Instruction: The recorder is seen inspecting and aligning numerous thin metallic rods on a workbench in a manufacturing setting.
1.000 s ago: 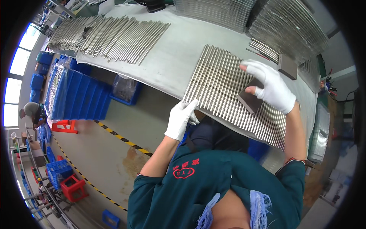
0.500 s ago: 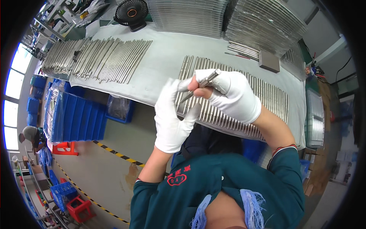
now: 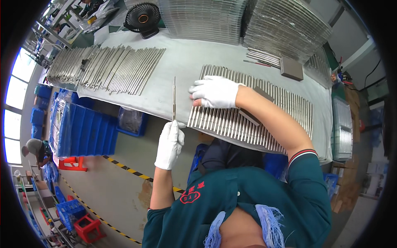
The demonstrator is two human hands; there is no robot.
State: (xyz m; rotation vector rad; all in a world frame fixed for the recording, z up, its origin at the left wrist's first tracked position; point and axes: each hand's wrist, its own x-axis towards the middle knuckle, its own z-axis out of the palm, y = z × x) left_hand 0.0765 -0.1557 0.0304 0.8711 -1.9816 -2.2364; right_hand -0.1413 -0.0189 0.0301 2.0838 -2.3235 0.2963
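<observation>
The long work table with its pale grey cloth cover (image 3: pixel 186 62) bends off toward the rim, and its far right end is cut off by the dark edge of the lens. At the back, the tall stacks of shiny ribbed metal sheets (image 3: pixel 285 25) run out of the top, so I can't see how high they go. Further left is a loose spread of dull silver metal rods (image 3: pixel 107 68), smooth and round, some crossing each other. The neat flat row of silver metal bars (image 3: pixel 248 111) right in front is partly covered by the person's forearm, and a dark flat strip lying on it is half hidden too.

Below the table edge there's a stack of blue plastic crates (image 3: pixel 84 132), hard to count. The black round desk fan (image 3: pixel 142 18) sits at the back.

The white-gloved right hand (image 3: pixel 215 91) lies flat on the row's left end, fingers spread, pressing down and not gripping anything. The white-gloved left hand (image 3: pixel 169 142) pinches the bottom of a single thin silver metal rod (image 3: pixel 174 97), held upright just left of the row, over the table edge.
</observation>
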